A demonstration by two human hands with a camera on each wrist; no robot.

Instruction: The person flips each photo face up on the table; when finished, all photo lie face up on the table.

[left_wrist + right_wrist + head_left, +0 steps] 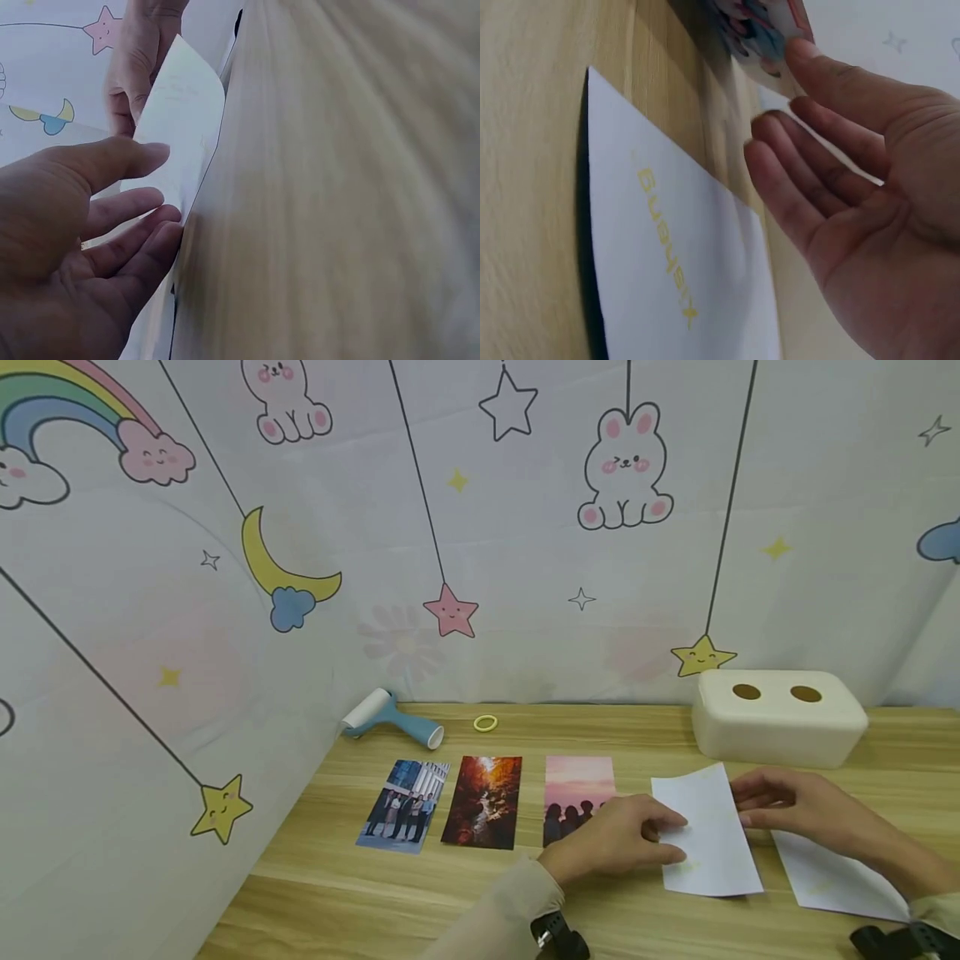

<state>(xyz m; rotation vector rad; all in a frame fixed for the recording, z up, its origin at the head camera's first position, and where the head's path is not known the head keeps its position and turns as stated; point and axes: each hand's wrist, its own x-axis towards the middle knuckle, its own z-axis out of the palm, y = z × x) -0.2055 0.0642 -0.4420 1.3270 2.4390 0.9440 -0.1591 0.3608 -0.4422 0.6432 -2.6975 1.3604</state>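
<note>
A photo print point(705, 835) stands tilted over the wood table between both hands, its white back toward the left hand. Its picture side point(761, 34), with small figures and a red edge, faces the right hand. On the white back rest the thumb and fingertips of the left hand point(618, 839), fingers loosely extended. At the print's right edge is the right hand point(813, 810), its thumb tip touching that edge and its other fingers loosely bent. Under the right forearm lies a white sheet point(675, 247) with yellow lettering, slightly curled.
Left of the hands lie a group photo point(402, 806), an autumn stream photo point(483, 802) and a pink sky photo point(577, 781), partly covered by the left hand. Behind them are a blue-handled roller point(397, 718), a yellow ring point(486, 723) and a cream box point(780, 727) with two holes.
</note>
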